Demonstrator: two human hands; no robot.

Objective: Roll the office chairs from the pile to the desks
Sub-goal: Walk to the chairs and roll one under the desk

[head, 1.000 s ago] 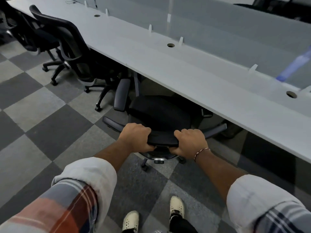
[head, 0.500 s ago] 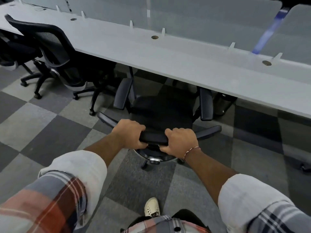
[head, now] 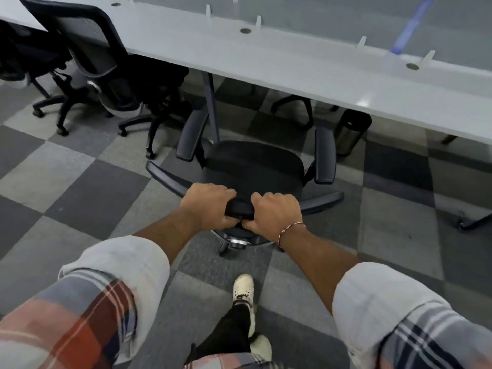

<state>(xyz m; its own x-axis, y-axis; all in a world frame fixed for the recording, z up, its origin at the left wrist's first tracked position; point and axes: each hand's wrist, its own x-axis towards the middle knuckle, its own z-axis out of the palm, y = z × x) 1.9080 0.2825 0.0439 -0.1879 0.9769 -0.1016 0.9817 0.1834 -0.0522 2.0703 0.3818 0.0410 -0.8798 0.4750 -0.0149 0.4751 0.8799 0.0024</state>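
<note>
At the left, a parked chair (head: 101, 65) is sitting at the front edge of the bench (head: 292, 67). The left hand (head: 210, 206) is holding, with a full closed grip, the backrest top of the office chair (head: 255, 166), which is standing on the floor just before that edge. The right hand (head: 274, 214) is gripping the same bar. The delivery is looking nearly done. The next move is calling for a straight push under the bench, avoiding the bin (head: 351, 131).

The desk (head: 306, 65) and leftmost chair (head: 24, 57) run past the edges.
</note>
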